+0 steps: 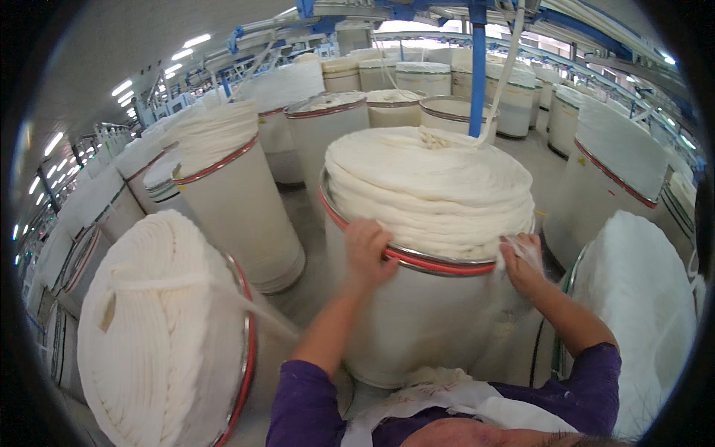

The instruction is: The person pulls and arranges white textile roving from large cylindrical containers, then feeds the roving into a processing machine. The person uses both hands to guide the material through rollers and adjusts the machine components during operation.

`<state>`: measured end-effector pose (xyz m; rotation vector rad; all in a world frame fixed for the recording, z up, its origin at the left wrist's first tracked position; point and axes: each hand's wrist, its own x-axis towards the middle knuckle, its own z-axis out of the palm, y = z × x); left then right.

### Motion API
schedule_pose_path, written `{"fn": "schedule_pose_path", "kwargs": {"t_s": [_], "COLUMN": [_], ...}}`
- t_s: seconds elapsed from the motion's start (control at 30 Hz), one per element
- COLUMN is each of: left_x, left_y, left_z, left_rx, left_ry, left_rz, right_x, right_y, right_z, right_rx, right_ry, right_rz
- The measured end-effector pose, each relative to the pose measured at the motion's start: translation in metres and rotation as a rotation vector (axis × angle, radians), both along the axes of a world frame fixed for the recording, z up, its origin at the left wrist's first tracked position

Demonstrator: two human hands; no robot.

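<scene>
Right in front of me stands a tall white sliver can [417, 320] with a red-banded metal rim. Coiled cream cotton sliver [432, 179] bulges well above that rim in thick layers. My left hand [367, 252] is closed over the near left part of the rim, its fingers curled against the coils and the thumb on the outer side. At the right of the rim, my right hand [523, 262] has bent fingers closed on a thin, wispy strand of cotton sliver [530, 252]. Its fingertips are partly veiled by the fibres.
A blue post [477, 71] rises behind the can, beside a sliver strand [508, 67] running upward. Another heaped can [153, 328] stands close at the left, and a white heap [633, 320] at the right. Several more cans fill the floor behind, under overhead rails.
</scene>
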<state>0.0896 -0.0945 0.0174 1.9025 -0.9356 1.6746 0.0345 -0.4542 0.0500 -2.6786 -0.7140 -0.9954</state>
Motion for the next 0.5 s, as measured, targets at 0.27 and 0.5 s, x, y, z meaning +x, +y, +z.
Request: {"fn": "schedule_pose_path", "kwargs": {"t_s": [0.27,0.5], "left_x": [0.005,-0.005], "left_y": [0.043,0.113], "left_z": [0.023,0.009], "left_rx": [-0.028,-0.208], "left_ry": [0.138,0.327], "left_rz": [-0.095,-0.216], "right_x": [-0.041,-0.067], "right_y": [0.036,0.067], "right_z": [-0.002,-0.006], "right_rx": [0.127,0.006], "right_ry": [0.11,0.132], "right_rz": [0.298,0.359]}}
